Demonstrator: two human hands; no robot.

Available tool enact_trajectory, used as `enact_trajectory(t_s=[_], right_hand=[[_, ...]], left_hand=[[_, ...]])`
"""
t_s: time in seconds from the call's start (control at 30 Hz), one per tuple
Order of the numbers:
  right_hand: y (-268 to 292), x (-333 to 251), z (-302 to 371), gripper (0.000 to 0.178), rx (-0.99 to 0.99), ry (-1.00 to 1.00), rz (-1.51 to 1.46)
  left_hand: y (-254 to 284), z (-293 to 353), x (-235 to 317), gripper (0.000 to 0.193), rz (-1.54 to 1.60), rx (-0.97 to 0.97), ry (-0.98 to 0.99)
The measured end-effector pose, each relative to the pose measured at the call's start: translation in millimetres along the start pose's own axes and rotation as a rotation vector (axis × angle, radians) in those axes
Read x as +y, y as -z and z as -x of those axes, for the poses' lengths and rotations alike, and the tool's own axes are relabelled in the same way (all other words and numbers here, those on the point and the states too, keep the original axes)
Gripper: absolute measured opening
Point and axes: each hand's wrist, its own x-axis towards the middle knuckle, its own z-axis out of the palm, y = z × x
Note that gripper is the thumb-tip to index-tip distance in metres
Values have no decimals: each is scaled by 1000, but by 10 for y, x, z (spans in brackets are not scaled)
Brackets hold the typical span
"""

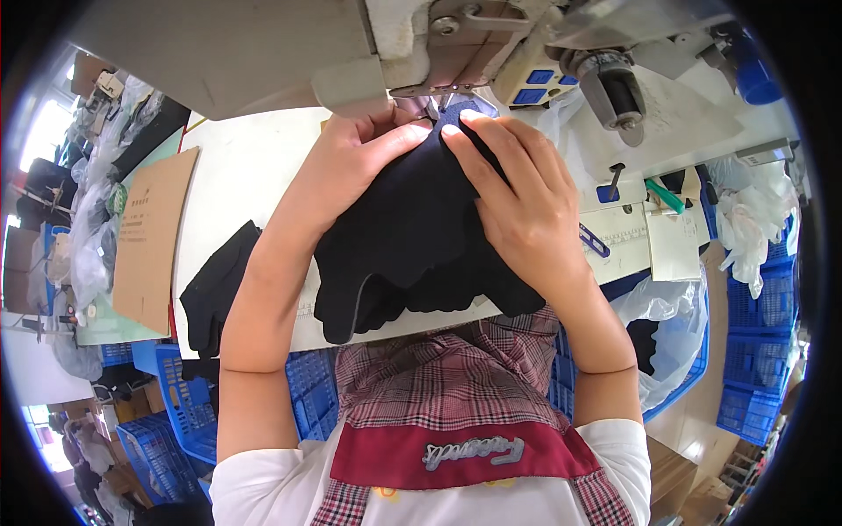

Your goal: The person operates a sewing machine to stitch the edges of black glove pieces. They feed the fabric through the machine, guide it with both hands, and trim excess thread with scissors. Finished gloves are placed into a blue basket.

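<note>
A piece of black fabric (pixel 408 228) hangs from the sewing machine (pixel 465 53) toward me, its lower edge folded and wavy over the table's front. My left hand (pixel 364 153) pinches the fabric's upper left edge close to the needle area. On the other side, my right hand (pixel 526 180) lies on the cloth with fingers stretched and slightly apart, fingertips pressing beside the presser foot. A small dark blue patch of cloth (pixel 456 112) shows between the hands under the machine head. The needle itself is mostly hidden.
More black fabric pieces (pixel 219 285) lie left on the white table (pixel 254 167). A cardboard sheet (pixel 153 241) stands beyond them. A blue-handled tool (pixel 594 240) and a green-handled tool (pixel 665 196) lie right. Blue crates (pixel 759 351) and a bag-lined basket (pixel 671 342) flank the table.
</note>
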Motion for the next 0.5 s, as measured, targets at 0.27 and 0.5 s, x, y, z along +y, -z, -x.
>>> enact_trajectory(t_s=[0.27,0.5], right_hand=[[-23,-28,0,44,23,-8,34],[-39,-82,-12,41,34,-22,51]], left_hand=[[23,-14,-11,23,-44,-12,19],[96,-45,-33,28,-45,-50,62]])
